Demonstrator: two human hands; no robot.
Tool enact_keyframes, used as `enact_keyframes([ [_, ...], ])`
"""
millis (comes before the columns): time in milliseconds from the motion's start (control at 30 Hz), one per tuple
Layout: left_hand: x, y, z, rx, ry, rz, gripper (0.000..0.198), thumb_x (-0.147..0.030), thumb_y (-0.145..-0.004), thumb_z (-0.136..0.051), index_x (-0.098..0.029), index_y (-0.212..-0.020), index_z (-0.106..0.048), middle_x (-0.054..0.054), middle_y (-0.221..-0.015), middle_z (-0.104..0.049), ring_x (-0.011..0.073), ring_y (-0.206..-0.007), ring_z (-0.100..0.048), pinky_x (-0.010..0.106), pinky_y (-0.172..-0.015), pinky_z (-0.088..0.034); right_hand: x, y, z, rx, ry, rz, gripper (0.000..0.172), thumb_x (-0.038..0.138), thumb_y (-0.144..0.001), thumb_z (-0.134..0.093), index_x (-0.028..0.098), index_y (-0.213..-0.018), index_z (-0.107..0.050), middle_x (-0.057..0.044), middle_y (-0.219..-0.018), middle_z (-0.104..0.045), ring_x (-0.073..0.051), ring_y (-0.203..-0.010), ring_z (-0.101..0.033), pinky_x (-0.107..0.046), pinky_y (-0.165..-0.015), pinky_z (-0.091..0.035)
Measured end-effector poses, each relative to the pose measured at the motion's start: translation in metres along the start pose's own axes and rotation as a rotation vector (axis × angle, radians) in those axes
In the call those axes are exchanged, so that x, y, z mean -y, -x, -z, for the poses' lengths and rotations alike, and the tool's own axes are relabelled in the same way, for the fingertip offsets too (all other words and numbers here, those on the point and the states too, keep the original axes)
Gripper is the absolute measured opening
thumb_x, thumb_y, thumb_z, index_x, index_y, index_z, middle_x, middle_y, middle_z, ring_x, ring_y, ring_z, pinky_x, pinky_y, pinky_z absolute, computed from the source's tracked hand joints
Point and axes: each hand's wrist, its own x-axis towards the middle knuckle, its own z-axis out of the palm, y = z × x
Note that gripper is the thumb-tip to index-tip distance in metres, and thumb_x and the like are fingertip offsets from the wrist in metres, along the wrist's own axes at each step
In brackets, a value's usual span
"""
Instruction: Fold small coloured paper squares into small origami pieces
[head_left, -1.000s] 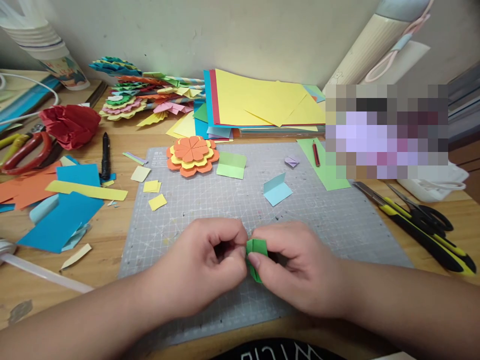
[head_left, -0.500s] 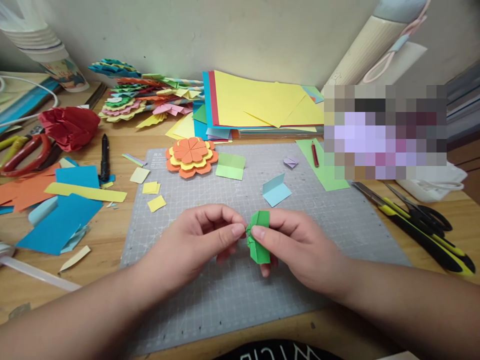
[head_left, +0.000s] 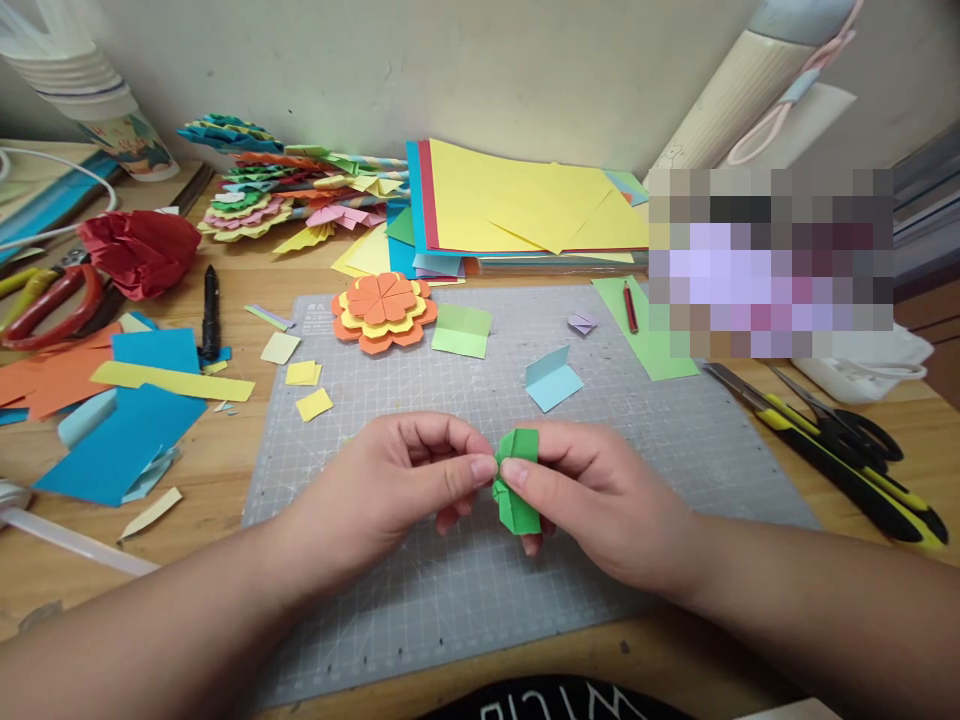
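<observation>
A small folded green paper piece (head_left: pixel 517 500) is held just above the grey cutting mat (head_left: pixel 675 450), near its front middle. My right hand (head_left: pixel 600 500) pinches it between thumb and fingers. My left hand (head_left: pixel 397 490) is closed too, its thumb and forefinger pressed against the paper's left edge. An orange and yellow paper flower (head_left: pixel 385 310) lies at the mat's far left. A folded light green square (head_left: pixel 462 331) and a folded light blue square (head_left: pixel 552 380) lie on the mat beyond my hands.
A stack of coloured sheets (head_left: pixel 517 205) lies at the back. Paper fans (head_left: pixel 262 190), a red paper ball (head_left: pixel 139 250), blue sheets (head_left: pixel 124 440) and a black pen (head_left: pixel 211 310) are on the left. Scissors (head_left: pixel 855 430) and a yellow utility knife (head_left: pixel 832 465) lie right.
Both hands lifted the green piece away from me and turned it, so more of its length shows. Over the last half second they barely moved.
</observation>
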Motion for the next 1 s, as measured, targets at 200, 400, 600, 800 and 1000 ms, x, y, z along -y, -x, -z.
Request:
enact_keyframes([
  [200, -0.002, 0.001, -0.001, 0.020, 0.017, -0.012, 0.014, -0.029, -0.082, -0.065, -0.016, -0.079, -0.061, -0.005, -0.064, -0.054, 0.0065, -0.055, -0.045, 0.019, -0.052, -0.036, -0.003, 0.002, 0.000, 0.005, 0.014, 0.019, 0.024, 0.019, -0.089, -0.046, 0.016, -0.066, -0.052, 0.003, -0.062, -0.049, -0.007, -0.053, -0.049, -0.019, -0.049, -0.046],
  [400, 0.000, 0.002, -0.001, 0.035, 0.047, -0.021, 0.010, -0.025, -0.083, -0.064, -0.017, -0.080, -0.059, -0.004, -0.064, -0.055, 0.0062, -0.056, -0.047, 0.018, -0.052, -0.037, -0.004, 0.002, 0.000, 0.016, 0.043, 0.015, 0.023, 0.019, -0.090, -0.046, 0.016, -0.069, -0.055, 0.003, -0.063, -0.049, -0.007, -0.053, -0.049, -0.019, -0.049, -0.045],
  [600, 0.001, 0.001, -0.002, 0.040, 0.055, -0.007, 0.009, -0.023, -0.083, -0.061, -0.016, -0.079, -0.058, -0.003, -0.063, -0.057, 0.0075, -0.057, -0.049, 0.019, -0.053, -0.040, -0.002, 0.003, 0.001, 0.050, 0.190, 0.048, 0.024, 0.017, -0.091, -0.045, 0.015, -0.070, -0.057, 0.004, -0.060, -0.051, -0.007, -0.053, -0.046, -0.019, -0.049, -0.039],
  [800, -0.003, 0.001, -0.006, -0.025, -0.097, 0.001, 0.014, -0.026, -0.077, -0.063, -0.016, -0.073, -0.054, -0.005, -0.058, -0.052, 0.0074, -0.053, -0.044, 0.019, -0.051, -0.037, -0.001, 0.002, 0.002, 0.073, 0.241, 0.134, 0.023, 0.014, -0.089, -0.045, 0.016, -0.068, -0.054, 0.004, -0.061, -0.049, -0.007, -0.054, -0.044, -0.019, -0.051, -0.038],
  [1000, -0.006, 0.005, -0.017, -0.176, -0.264, -0.106, 0.013, -0.022, -0.071, -0.063, -0.017, -0.066, -0.053, -0.004, -0.062, -0.051, 0.0089, -0.057, -0.043, 0.021, -0.052, -0.035, -0.004, 0.004, 0.001, 0.030, 0.357, 0.095, 0.025, 0.015, -0.086, -0.048, 0.017, -0.061, -0.047, 0.006, -0.056, -0.041, -0.007, -0.051, -0.037, -0.020, -0.047, -0.033],
])
